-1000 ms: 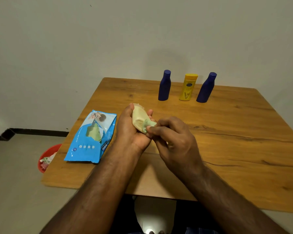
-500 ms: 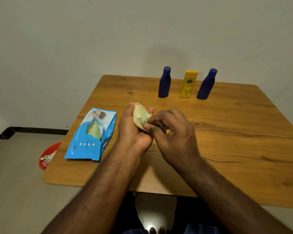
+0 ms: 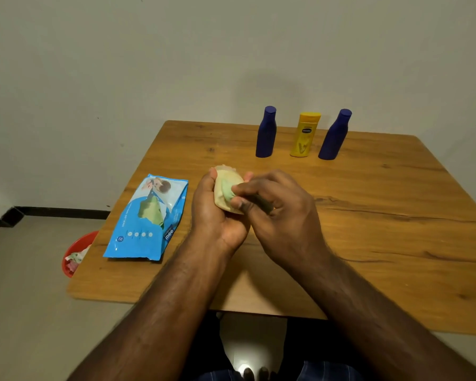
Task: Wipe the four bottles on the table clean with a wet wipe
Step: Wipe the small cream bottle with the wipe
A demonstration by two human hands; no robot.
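Above the worktop [image 3: 368, 215], the left hand [image 3: 215, 213] grips a bottle [image 3: 226, 188], the right hand [image 3: 280, 213] pinches a wipe [image 3: 227, 191], beside a "mee" pack [image 3: 149, 218].

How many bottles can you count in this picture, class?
4: a left dark blue plastic bottle, a yellow plastic bottle and a right dark blue plastic bottle by the wall; a cream bottle in the left hand.

I read this as a plain home room: a wooden table [image 3: 368, 215] set against a bare painted wall [image 3: 176, 64], lotion bottles [image 3: 305, 134], a wipes pack [image 3: 149, 218], and a red bin [image 3: 76, 253] on the tiled floor [image 3: 25, 298].
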